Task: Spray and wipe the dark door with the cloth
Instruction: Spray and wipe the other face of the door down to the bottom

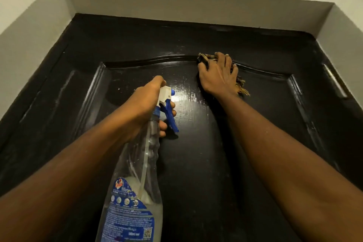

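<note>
While left hand grips spray bottle mid-frame, poised to spray, right hand, fingers splayed, presses cloth into groove of dark door, upper centre.

One dark door, and one raised panel on it as far as I can count. One spray bottle down around 7 o'clock, with one blue trigger. One cloth up near 1 o'clock. Two hands: one left hand, one right hand. One shiny metal bit on the door's edge at 2 o'clock, probably a hinge, kinda too blurry to call.
</note>
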